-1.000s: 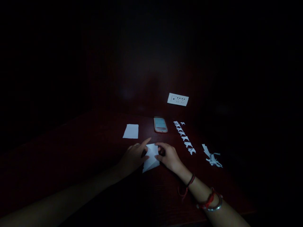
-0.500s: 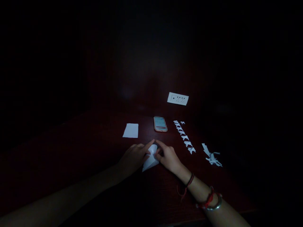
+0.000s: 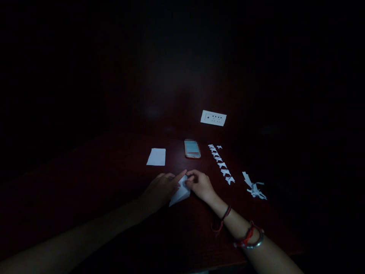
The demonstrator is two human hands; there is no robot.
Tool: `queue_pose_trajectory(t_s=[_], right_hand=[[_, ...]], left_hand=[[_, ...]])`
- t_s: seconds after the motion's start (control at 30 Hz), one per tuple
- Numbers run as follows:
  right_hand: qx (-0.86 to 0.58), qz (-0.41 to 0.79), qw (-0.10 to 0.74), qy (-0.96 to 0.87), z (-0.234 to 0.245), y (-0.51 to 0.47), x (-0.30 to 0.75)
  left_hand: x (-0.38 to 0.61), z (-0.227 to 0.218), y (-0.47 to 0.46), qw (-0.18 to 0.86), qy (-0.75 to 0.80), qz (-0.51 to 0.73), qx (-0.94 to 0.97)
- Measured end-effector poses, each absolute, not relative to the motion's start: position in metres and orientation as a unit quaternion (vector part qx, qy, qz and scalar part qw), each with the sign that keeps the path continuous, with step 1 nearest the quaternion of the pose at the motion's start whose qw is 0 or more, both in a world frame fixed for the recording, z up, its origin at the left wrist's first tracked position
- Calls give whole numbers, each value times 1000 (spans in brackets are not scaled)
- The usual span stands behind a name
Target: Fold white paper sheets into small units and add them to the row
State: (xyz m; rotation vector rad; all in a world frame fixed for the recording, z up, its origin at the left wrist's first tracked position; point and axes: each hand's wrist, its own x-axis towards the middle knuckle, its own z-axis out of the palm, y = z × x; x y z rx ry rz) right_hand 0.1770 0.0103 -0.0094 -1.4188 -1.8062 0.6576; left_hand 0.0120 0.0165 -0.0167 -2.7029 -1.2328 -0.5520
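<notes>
A white sheet of paper [image 3: 181,193], partly folded over, lies on the dark red table between my two hands. My left hand [image 3: 162,189] grips its left side, with the index finger reaching to the far edge. At the upper right, my right hand [image 3: 200,185] pinches the paper between thumb and bent fingers. Parts of the sheet are hidden under the fingers. Beyond my left hand a flat white paper square [image 3: 156,156] rests on the table.
A phone [image 3: 192,148] lies beyond my hands. To the right runs a row of small folded paper pieces [image 3: 221,163], with a single piece [image 3: 219,147] beside it. Farther right sits a heap of paper strips [image 3: 255,190]. A socket plate [image 3: 213,118] is on the back wall.
The raised curve in the paper now lies flatter. My right index finger has bent in from its stretched position, while my left hand stays nearly in place. The whole view has shifted slightly.
</notes>
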Motion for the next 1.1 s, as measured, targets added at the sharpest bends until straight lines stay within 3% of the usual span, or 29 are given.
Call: queue_pose_trajectory(t_s=[0.43,0.9,1.1], right_hand=[[-568,262,354,-695,-1,9,177],[-553,280,337,-709,-8,11,181],[-522,295,333,-728,-8,10,185]], left_hand=[[12,-10,13,47,-406,-161,-899],[-2,-15,21,-199,-436,-227,-848],[0,-6,26,-221,-444,-246,-833]])
